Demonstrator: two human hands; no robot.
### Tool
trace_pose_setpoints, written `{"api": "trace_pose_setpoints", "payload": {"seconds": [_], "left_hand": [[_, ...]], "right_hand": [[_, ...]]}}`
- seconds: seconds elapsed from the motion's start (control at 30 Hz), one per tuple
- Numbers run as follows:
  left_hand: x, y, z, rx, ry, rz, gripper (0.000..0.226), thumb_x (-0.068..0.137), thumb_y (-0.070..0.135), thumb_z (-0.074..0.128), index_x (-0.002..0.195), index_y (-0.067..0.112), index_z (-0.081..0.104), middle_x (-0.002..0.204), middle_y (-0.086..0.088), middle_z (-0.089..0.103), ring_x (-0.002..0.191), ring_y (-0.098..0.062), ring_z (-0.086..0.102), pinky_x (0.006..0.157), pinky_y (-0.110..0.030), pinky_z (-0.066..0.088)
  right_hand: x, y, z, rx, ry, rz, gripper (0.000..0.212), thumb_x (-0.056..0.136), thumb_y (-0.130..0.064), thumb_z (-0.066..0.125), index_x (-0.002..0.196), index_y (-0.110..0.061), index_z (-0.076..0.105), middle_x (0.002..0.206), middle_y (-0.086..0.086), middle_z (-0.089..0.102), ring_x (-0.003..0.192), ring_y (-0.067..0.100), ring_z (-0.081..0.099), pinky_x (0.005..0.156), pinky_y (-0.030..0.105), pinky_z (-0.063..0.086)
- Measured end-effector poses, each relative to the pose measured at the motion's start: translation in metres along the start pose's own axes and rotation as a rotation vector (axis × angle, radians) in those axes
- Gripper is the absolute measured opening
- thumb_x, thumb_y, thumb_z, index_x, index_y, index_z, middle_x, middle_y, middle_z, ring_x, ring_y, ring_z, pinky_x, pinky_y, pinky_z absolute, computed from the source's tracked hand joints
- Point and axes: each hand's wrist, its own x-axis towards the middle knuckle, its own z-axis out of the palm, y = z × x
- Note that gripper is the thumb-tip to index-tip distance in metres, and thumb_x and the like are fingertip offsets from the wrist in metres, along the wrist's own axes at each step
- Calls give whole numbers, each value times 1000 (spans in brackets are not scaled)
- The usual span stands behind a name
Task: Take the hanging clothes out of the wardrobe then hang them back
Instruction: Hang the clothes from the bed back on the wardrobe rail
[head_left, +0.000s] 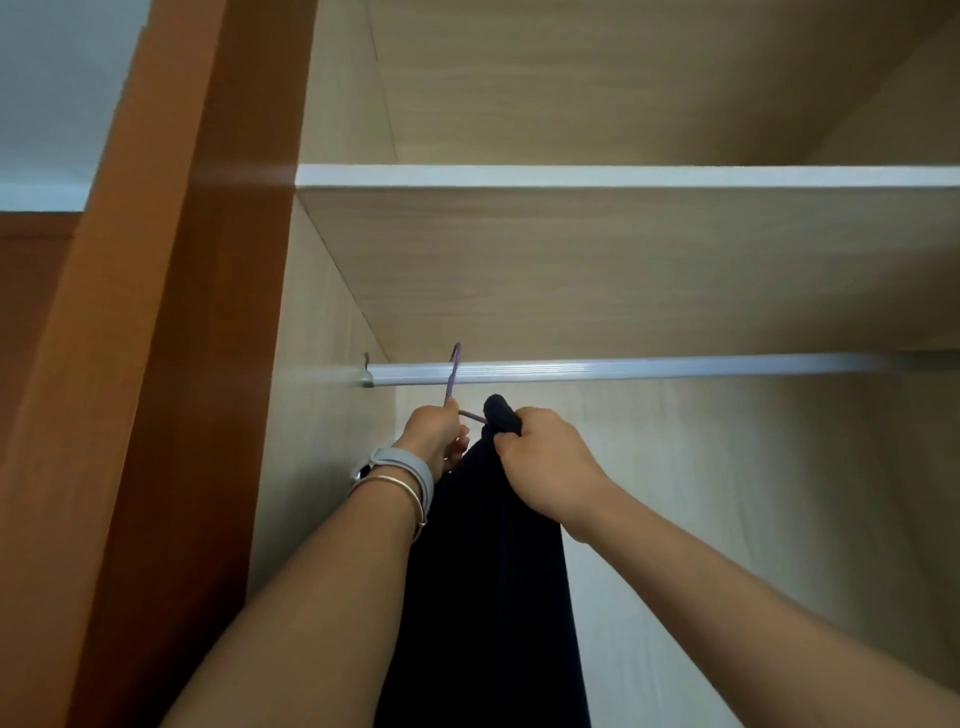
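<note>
Left hand: your left hand is raised just under the rail, its fingers curled round the neck of the purple hanger.
Right hand: your right hand is just beside the left, its fingers clamped on a bunched fold of the dark garment.
Hanger: the stem rises out of your left fingers and crosses the front of the silver rail. The hook's curve stands above the rail's top edge. Whether it bears on the rail cannot be told. One arm of the hanger runs from your left fingers across to the cloth by your right fingers.
Garment: its top pokes up just above your right fingers, below the rail. The rest hangs straight down between your two forearms and out of the bottom of the view.
Wrist: a grey watch and a thin bangle sit below your left hand.
Surroundings: a shelf lies well above your fingers, and the wardrobe's pale side panel is left of your left hand.
</note>
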Motion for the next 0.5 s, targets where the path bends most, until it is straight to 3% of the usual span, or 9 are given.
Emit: {"api": "trace_pose_setpoints", "payload": {"seconds": [0.07,0.13,0.2,0.3,0.4,0.5], "left_hand": [[1,-10,-8,56,-4,-33,27,98,24,32,108,11,52,61,0,45,45,-10,38,31,-12,28],[2,-18,-13,32,5,-39,37,97,26,35,119,4,54,63,0,46,46,-9,43,37,-16,31],[-4,-22,-13,-15,-2,-40,28,96,25,37,103,6,57,66,-1,48,50,-11,47,43,-21,33],[-12,-23,-15,-71,17,-31,27,94,12,40,69,7,49,63,-5,45,47,-13,43,41,-19,36],[-20,-30,-19,-80,41,-24,25,92,16,48,70,6,53,67,-9,48,57,-19,44,53,-25,38],[-45,-32,-18,-6,101,32,19,90,18,50,73,13,57,68,-6,52,59,-17,47,53,-23,39]], "right_hand": [[-1,2,10,-9,-23,15,15,90,-10,36,79,-9,45,79,5,48,58,14,42,48,24,31],[-3,4,16,9,-34,20,12,91,-11,36,86,-7,47,85,7,51,60,14,43,48,24,32],[-7,6,20,56,-56,30,14,91,-13,37,93,-6,49,89,8,52,60,12,44,48,22,32],[-15,9,27,144,-145,35,26,91,-20,40,110,-5,49,95,7,54,68,13,51,50,21,36],[-22,18,32,241,-189,39,35,90,-26,42,122,-13,43,110,7,59,91,20,60,65,23,46],[-25,33,35,365,-250,54,38,91,-30,40,127,-20,41,114,6,61,98,21,61,79,30,49]]}}
